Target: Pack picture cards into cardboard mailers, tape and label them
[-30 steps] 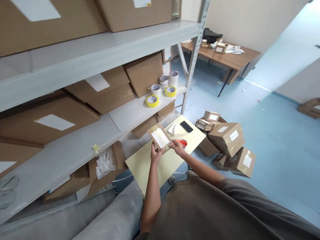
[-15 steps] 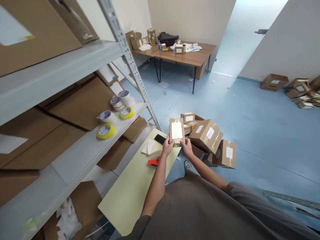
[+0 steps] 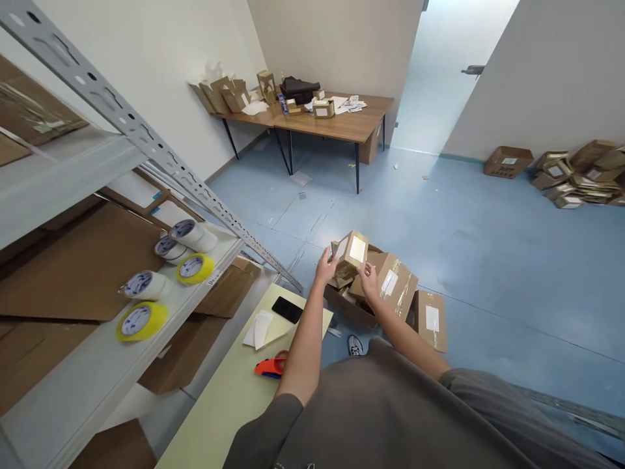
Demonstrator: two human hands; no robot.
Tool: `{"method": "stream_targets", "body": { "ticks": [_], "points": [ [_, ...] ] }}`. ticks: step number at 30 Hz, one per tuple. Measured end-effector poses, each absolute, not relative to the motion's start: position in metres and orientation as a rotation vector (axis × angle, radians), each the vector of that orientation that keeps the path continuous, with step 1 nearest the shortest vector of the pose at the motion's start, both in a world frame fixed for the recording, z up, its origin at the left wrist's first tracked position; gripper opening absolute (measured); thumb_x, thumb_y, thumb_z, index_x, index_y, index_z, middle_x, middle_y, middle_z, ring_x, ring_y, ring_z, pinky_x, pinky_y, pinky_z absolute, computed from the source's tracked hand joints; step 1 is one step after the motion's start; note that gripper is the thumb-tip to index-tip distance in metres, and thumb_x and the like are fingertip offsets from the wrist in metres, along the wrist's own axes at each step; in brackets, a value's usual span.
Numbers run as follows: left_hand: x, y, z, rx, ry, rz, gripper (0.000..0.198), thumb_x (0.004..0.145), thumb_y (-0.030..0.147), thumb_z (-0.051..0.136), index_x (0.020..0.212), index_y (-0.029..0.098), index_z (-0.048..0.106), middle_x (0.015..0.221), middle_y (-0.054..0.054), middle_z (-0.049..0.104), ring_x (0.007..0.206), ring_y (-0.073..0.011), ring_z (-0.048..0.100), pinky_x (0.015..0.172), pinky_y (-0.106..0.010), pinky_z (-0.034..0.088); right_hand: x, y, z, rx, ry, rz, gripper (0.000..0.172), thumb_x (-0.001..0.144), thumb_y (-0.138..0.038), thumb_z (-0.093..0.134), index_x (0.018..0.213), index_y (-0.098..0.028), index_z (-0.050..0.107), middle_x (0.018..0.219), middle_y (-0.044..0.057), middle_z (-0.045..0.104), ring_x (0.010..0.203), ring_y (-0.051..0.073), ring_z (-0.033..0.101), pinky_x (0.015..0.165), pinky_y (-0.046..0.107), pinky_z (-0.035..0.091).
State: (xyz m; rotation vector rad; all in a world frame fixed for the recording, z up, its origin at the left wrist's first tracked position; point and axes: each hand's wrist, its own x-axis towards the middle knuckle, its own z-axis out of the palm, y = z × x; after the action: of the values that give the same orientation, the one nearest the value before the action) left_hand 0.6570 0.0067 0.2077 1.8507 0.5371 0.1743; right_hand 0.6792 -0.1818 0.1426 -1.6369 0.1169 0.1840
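Note:
Between my two hands is a small taped cardboard box (image 3: 350,253) with white labels on two faces. My left hand (image 3: 326,266) grips its left side, and my right hand (image 3: 367,279) holds its lower right edge. The box is tilted above a large open carton (image 3: 349,309) on the floor, which has several other parcels in it. A bigger taped box (image 3: 401,286) with a white label leans in that carton, close to my right hand. Another labelled box (image 3: 433,319) stands to its right.
A pale yellow table (image 3: 215,391) at my left bears a phone (image 3: 287,309), white paper slips (image 3: 258,329) and an orange tape dispenser (image 3: 269,368). Tape rolls (image 3: 194,268) sit on the metal shelf (image 3: 73,378). A wooden table (image 3: 336,127) stands behind; more boxes (image 3: 561,170) lie far right.
Both hands have tipped the small box, so a second labelled face now shows, and it is over the open carton. My view has turned to the right.

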Motion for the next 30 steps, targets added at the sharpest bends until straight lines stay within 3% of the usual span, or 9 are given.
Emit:
{"method": "stream_targets", "body": {
  "ticks": [8,13,17,30],
  "points": [
    [0.639,0.028,0.191,1.839,0.688,0.254,0.066,0.095,0.043,0.069,0.157,0.023,0.054,0.163,-0.011,0.052,0.154,-0.0290,0.045,0.128,-0.042,0.034,0.693,-0.190,0.145,-1.636,0.070,0.169,0.061,0.087,-0.049,0.060,0.139,-0.018,0.059,0.133,0.019,0.070,0.122,0.031,0.067,0.108,0.049,0.053],
    [0.615,0.040,0.190,1.795,0.734,0.390,0.057,0.100,0.042,0.062,0.153,0.021,0.058,0.161,-0.012,0.055,0.150,-0.0274,0.050,0.126,-0.041,0.038,0.688,-0.165,0.161,-1.704,-0.139,0.226,0.057,0.088,-0.047,0.061,0.139,-0.022,0.062,0.144,0.014,0.067,0.135,0.030,0.061,0.117,0.049,0.046],
    [0.580,0.055,0.196,1.754,0.769,0.445,0.055,0.101,0.042,0.060,0.153,0.021,0.058,0.160,-0.012,0.056,0.151,-0.0281,0.049,0.123,-0.041,0.042,0.673,-0.129,0.175,-1.733,-0.283,0.308,0.057,0.088,-0.046,0.062,0.141,-0.024,0.065,0.147,0.012,0.066,0.138,0.031,0.058,0.115,0.048,0.049],
    [0.325,0.121,0.215,1.533,1.032,0.771,0.055,0.102,0.044,0.059,0.153,0.023,0.058,0.162,-0.011,0.054,0.152,-0.0286,0.047,0.124,-0.041,0.041,0.484,0.012,0.208,-1.579,-0.810,0.579,0.053,0.089,-0.047,0.067,0.138,-0.027,0.069,0.146,0.009,0.066,0.136,0.030,0.059,0.110,0.049,0.053]
  ]
}}
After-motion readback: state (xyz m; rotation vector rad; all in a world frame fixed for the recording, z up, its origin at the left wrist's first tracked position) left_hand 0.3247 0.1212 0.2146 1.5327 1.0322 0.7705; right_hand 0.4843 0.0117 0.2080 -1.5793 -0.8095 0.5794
